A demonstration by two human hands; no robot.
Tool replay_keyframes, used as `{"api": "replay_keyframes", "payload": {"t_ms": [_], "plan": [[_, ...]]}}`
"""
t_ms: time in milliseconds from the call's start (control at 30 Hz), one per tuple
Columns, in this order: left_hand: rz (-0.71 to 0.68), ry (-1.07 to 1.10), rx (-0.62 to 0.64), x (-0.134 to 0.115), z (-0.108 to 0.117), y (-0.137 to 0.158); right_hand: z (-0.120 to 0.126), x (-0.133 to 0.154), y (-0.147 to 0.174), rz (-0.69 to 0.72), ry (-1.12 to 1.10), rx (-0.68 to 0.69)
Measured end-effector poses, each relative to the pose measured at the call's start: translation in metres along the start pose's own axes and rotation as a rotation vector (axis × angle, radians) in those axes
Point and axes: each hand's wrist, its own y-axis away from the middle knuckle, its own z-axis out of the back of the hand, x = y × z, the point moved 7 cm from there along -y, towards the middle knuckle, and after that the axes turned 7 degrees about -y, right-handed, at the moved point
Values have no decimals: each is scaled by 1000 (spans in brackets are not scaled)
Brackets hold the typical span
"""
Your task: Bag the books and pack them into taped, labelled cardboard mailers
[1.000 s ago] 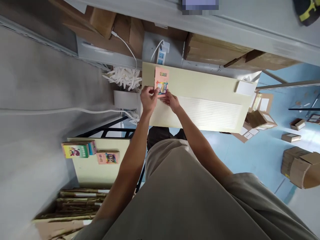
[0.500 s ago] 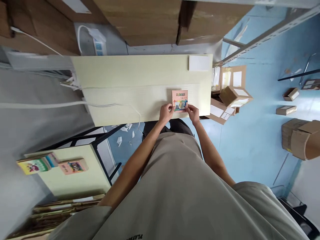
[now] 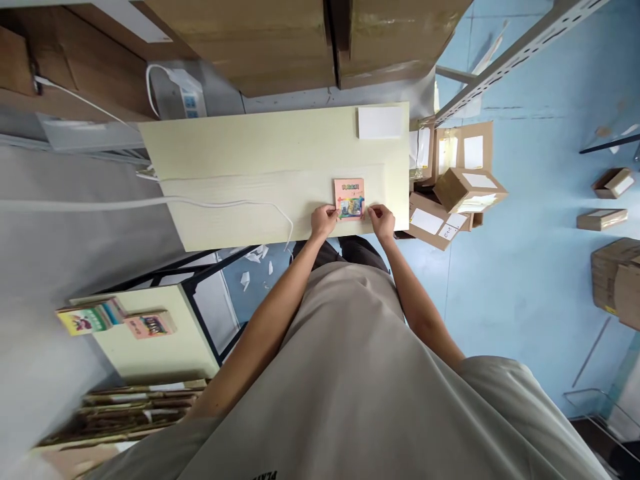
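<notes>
A small pink booklet [image 3: 349,199] with a colourful picture on its cover lies on the pale yellow table [image 3: 240,143], near the front edge. At its lower left corner, my left hand [image 3: 324,221] has thumb and fingers closed on the edge. My right hand [image 3: 382,222] is just off the booklet's right side, a narrow gap between them. Its thumb and forefinger are pinched together; whether anything tiny is between them is hidden.
A white card or box [image 3: 379,123] lies at the table's back right. The white cable [image 3: 225,201] crosses the left part. Cardboard boxes [image 3: 470,191] crowd the right end, with larger cartons [image 3: 285,47] behind. Several books [image 3: 90,316] sit on a lower-left side table [image 3: 150,353].
My right hand has come off the booklet's lower right corner and moved slightly away. My left hand stays at the left corner. The whole view has shifted a little.
</notes>
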Motion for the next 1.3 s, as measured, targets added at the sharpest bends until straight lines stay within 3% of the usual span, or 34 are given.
{"api": "replay_keyframes", "payload": {"t_ms": [67, 200, 267, 500, 667, 767, 900, 1033, 1167, 1300], "plan": [[12, 7, -7, 3, 1, -1, 7, -4, -3, 10, 29, -14], [-7, 63, -15, 4, 0, -2, 36, -8, -6, 69, 153, -234], [-11, 81, -12, 5, 0, -2, 43, -10, -9, 74, 200, -274], [-28, 110, -9, 7, 3, -2, 38, -7, -9, -3, 192, -180], [-31, 88, -23, 9, 6, -1, 31, 29, 15, 176, 210, -115], [-86, 41, -37, 6, 13, 0, 5, 55, 28, 279, 231, -1], [-190, 32, -125, -4, 22, 0, -46, 71, 28, 261, 306, 170], [-113, 36, -152, -11, 13, -5, -77, 69, 23, 215, 359, 255], [-57, 3, -173, -15, 4, -6, -68, 62, 14, 250, 323, 327], [-60, -29, -177, -16, 6, -4, -31, 54, -21, 197, 246, 149]]}}
